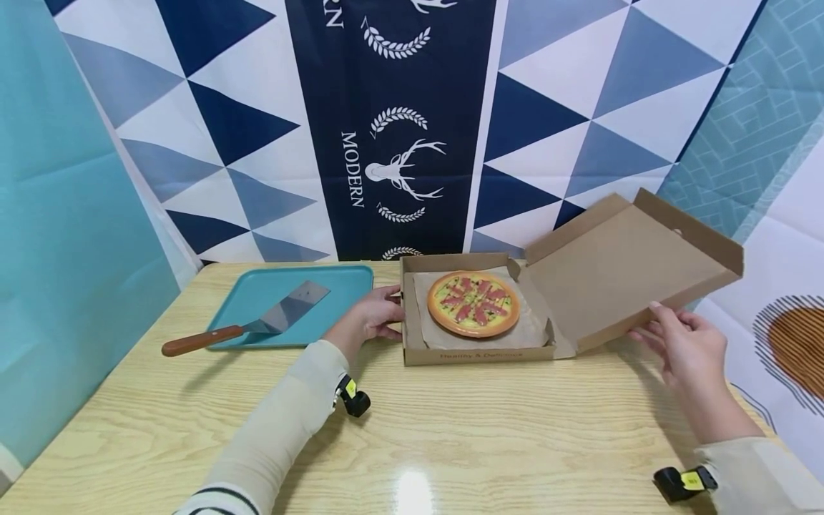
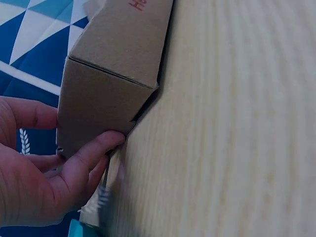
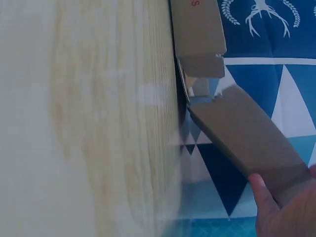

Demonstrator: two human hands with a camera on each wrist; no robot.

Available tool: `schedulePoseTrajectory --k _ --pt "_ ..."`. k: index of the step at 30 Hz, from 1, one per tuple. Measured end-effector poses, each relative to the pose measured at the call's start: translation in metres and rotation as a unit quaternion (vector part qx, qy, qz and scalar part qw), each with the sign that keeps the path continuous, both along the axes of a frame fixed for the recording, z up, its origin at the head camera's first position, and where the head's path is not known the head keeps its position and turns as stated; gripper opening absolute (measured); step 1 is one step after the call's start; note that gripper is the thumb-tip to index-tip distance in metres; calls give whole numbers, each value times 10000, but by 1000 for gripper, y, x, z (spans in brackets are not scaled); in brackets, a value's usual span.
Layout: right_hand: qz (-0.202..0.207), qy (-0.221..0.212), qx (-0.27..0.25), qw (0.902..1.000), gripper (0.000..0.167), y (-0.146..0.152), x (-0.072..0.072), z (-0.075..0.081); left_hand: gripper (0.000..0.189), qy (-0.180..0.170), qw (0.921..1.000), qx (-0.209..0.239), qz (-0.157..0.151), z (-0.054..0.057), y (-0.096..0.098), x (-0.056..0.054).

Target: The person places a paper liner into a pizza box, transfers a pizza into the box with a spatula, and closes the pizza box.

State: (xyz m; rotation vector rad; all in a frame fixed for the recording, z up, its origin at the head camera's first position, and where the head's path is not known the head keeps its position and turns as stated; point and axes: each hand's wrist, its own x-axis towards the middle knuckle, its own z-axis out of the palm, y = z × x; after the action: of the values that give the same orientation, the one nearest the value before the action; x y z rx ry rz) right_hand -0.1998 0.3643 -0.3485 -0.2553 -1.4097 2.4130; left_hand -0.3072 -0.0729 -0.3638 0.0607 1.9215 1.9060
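Note:
An open cardboard pizza box (image 1: pixel 479 355) sits on the table with its lid (image 1: pixel 618 265) folded out to the right and tilted up. Inside, a small round pizza (image 1: pixel 473 304) with red strips on top lies on paper (image 1: pixel 425 315). My left hand (image 1: pixel 376 313) holds the box's left side wall, fingertips at its upper and lower edges in the left wrist view. My right hand (image 1: pixel 692 350) pinches the near edge of the lid between thumb and fingers, and the lid's outer end is raised above the table.
Left of the box stands a teal tray (image 1: pixel 347 286). A spatula (image 1: pixel 283 315) with a wooden handle lies across it, the handle jutting past the tray's near left side. Patterned cloth (image 1: pixel 399 129) hangs behind the wooden table (image 1: pixel 450 429).

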Motion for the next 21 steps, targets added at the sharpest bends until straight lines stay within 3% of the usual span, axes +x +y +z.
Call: schedulePoseTrajectory --k 6,21 --pt "-51 346 262 9990 20 -1 -2 6 82 2 9999 17 170 0 1 10" --pt "-89 639 1469 9870 30 -10 -5 8 83 17 9986 116 520 -2 7 30"
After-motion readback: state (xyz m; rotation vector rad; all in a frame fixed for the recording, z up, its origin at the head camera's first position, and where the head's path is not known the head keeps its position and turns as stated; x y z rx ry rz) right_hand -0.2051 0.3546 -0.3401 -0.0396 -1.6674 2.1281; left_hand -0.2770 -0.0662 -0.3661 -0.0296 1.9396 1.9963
